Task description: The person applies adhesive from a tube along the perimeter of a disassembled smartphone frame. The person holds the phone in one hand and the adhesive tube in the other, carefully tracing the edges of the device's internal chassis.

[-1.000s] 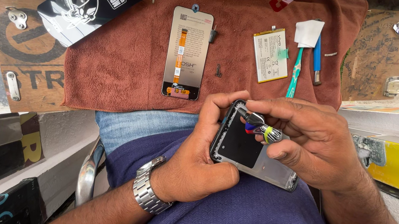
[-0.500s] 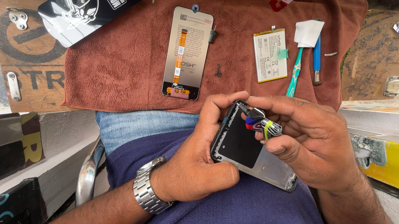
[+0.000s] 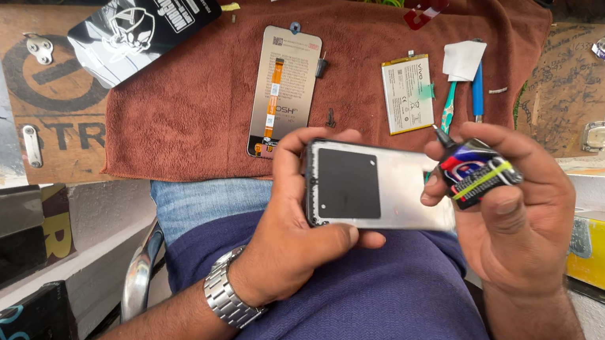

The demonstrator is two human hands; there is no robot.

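While gripping the phone frame (image 3: pixel 375 189) over the lap, left hand (image 3: pixel 294 225) clamped on its near end, thumb under, fingers curled over the far edge. Right hand (image 3: pixel 519 218) closed around a small glue tube (image 3: pixel 474 172), black nozzle tip aimed at the frame's right end, just beside it, not clearly touching. Looks like adhesive step: bead along frame border. Next move probably needs a steady tip on the rim, light squeeze, no spill onto the black square pad. Frame: flat, silvery, matte metal, rounded corners. Tube: soft, glossy, multicoloured. On the rust-brown towel (image 3: pixel 190 121), mid-area: display panel (image 3: pixel 284 91) face down with orange flex strip; toward right edge a flat battery (image 3: pixel 407 94), teal tool (image 3: pixel 446 116).
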